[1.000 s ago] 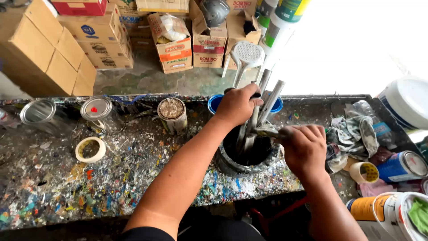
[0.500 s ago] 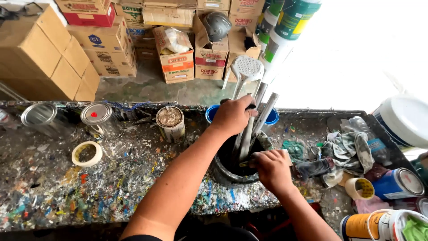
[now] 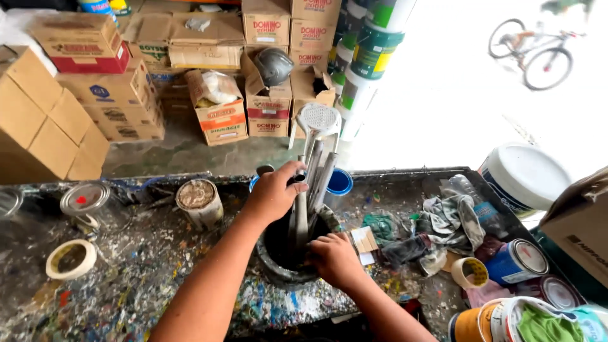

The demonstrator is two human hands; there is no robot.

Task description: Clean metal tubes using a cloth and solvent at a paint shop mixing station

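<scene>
A dark, paint-caked bucket [image 3: 273, 266] stands on the paint-splattered workbench [image 3: 133, 278]. A bundle of grey metal stirring sticks [image 3: 316, 183] stands upright in it. My left hand [image 3: 273, 193] is wrapped around the sticks near their upper part. Lower down, my right hand [image 3: 332, 256] rests on the bucket's near right rim, fingers curled over it at the base of the sticks; whether it grips anything is hidden.
On the bench: two tape rolls [image 3: 71, 258] [image 3: 468, 272], a crusted can [image 3: 199, 201], a lidded tin [image 3: 84, 199], rags [image 3: 443, 225], paint cans [image 3: 516, 261], a blue tub [image 3: 339, 183]. A white stool [image 3: 316, 123], cardboard boxes [image 3: 82, 95] and stacked pails [image 3: 373, 50] stand behind; a white bucket [image 3: 524, 177] at right.
My right hand has dropped from beside the sticks down to the bucket's right rim. My left hand stays on the sticks. The view has tilted up a little.
</scene>
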